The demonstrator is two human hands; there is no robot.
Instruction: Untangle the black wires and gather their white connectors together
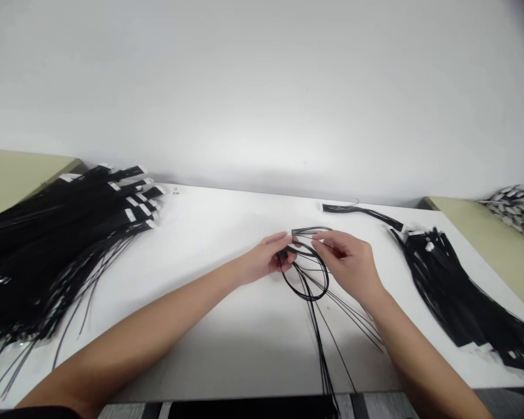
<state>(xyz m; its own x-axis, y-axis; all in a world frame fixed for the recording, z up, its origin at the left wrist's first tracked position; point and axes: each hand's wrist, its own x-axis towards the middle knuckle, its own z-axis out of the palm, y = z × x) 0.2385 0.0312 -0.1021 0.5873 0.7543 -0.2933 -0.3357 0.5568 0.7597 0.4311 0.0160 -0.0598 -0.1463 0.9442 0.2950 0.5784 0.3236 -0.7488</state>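
Observation:
Over the middle of the white table, my left hand [271,255] grips a black wire harness [310,298] by its small white connector [289,235]. Some of its wires curl into a loop below my fingers, and others trail down past the table's front edge. On the right, my right hand [347,256] pinches one or more of the thin wires close to the connector. How many wires sit between those fingertips I cannot make out.
A large heap of black harnesses with white connectors [70,233] covers the table's left side. Another bundle [458,285] lies to the right, with a single harness [358,209] behind it. The white table [209,233] meets a pale wall; yellowish tables [484,233] flank it.

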